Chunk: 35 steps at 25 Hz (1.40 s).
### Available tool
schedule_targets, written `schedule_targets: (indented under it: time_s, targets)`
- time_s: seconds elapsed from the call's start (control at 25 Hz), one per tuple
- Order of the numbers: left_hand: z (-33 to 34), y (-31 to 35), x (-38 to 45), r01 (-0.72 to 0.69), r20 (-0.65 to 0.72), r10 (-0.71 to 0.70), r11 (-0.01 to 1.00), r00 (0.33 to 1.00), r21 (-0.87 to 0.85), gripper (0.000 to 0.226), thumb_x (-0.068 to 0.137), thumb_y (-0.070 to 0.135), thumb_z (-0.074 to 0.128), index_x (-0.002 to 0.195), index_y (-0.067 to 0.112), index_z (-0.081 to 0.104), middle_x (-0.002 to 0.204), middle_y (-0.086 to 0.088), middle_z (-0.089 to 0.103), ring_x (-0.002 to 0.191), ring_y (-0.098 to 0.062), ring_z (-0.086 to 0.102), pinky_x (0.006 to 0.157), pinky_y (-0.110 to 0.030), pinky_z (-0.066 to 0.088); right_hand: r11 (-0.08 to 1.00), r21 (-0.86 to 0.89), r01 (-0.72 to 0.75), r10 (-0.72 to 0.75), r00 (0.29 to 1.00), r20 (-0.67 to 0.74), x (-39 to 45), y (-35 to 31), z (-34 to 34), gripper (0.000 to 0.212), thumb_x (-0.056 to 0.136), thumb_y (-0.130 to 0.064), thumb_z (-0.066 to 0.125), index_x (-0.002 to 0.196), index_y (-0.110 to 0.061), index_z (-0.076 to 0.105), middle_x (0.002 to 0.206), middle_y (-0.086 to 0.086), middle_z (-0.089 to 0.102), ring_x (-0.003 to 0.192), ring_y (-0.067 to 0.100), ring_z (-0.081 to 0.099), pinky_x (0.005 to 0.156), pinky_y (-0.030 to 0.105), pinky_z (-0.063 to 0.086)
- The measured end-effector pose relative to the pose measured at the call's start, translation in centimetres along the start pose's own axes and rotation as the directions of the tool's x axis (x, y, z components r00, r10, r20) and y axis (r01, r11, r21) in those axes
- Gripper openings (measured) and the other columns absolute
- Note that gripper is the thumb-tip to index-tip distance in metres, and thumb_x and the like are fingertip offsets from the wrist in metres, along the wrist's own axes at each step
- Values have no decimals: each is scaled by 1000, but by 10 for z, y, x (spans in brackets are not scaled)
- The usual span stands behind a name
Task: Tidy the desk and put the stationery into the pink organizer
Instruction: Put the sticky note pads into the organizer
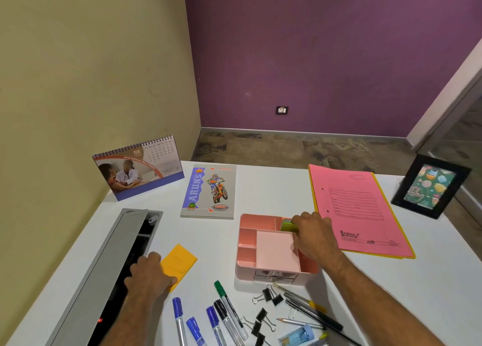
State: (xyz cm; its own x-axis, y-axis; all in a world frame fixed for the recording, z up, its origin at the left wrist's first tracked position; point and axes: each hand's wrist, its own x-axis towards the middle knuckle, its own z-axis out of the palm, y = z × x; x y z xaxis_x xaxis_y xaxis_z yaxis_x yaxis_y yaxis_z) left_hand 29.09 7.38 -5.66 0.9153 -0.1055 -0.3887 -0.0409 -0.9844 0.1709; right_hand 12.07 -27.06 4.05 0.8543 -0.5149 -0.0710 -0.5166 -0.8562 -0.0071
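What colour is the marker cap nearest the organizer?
Green cap, on the marker just left of the pink organizer; head view.

Colour-wise it's pretty loud here: a plain white surface [260, 194], a salmon-pink plastic organizer [250, 244] with a lime-green pad [288, 226] in one back compartment, and an orange-yellow sticky note [180, 263]. The grey exercise book [208, 192] has a purple wavy stripe and an orange motorbike print. The pink paper folder [357, 210] shows yellow edges beneath. Markers: one green-capped marker [221, 291], one black-capped marker [221, 310], three blue-capped markers [194, 322]. Black binder clips [268, 295].
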Motion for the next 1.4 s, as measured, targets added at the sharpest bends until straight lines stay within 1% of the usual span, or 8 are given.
schedule_targets:
  time_s: [0.28,0.44,0.6,0.8,0.88,1.04,1.28,1.4]
  targets:
    - [8,-6,1,5,-42,-13,985,999,-172,49,69,36,85,107,26,55,115,-4,52,103,-25,53,89,-44,49,996,79,-34,33,999,8,-5,5,7,29,86,-16,56,112,-27,63,103,-3,69,105,21,48,84,40,35]
    - [11,-3,-5,15,-18,-17,993,1000,-121,68,70,53,79,124,25,49,127,-4,53,119,-28,49,94,-45,43,995,86,-40,43,998,-35,-12,6,4,35,85,-14,57,118,-25,62,109,-3,69,108,21,47,85,39,33]
    - [14,1,-13,41,-2,-41,996,999,-75,81,60,62,82,124,27,48,128,-3,54,122,-28,47,95,-45,42,994,101,-35,44,995,-88,-17,5,2,36,86,-19,58,121,-25,62,112,-4,69,110,20,46,89,38,33]
    - [15,3,-18,-33,-54,24,982,998,-183,49,71,46,82,104,21,56,108,-4,58,95,-21,59,83,-40,52,985,174,1,30,983,-179,-19,0,5,30,86,-21,57,115,-22,65,107,-5,70,107,20,48,87,39,34]
    - [10,12,-26,-138,-83,115,918,990,-372,25,85,30,74,92,21,52,90,-3,62,77,-18,61,74,-39,55,949,314,40,37,971,-237,-20,-6,5,27,85,-17,59,110,-20,68,105,-4,71,107,21,50,88,40,35]
    - [-11,46,-44,-331,-205,263,658,943,-677,17,87,16,72,85,19,55,78,-4,64,74,-26,63,64,-36,49,760,638,125,10,979,-203,-23,-28,0,24,87,-17,64,110,-22,68,100,-11,65,102,13,55,91,35,46]
    - [-30,105,-68,-417,-230,456,365,860,-832,23,82,11,78,80,21,58,72,0,63,63,-11,59,57,-27,48,442,883,157,-180,980,-84,-28,-63,-21,47,84,-22,73,127,-27,57,115,-13,64,103,1,60,83,22,53]
    - [-31,123,-82,-401,-214,487,320,847,-858,22,81,10,79,79,20,59,71,1,66,65,-13,62,59,-25,50,442,878,184,-210,973,-98,-29,-68,-21,29,87,-18,66,114,-26,66,108,-13,68,99,3,63,83,27,54]
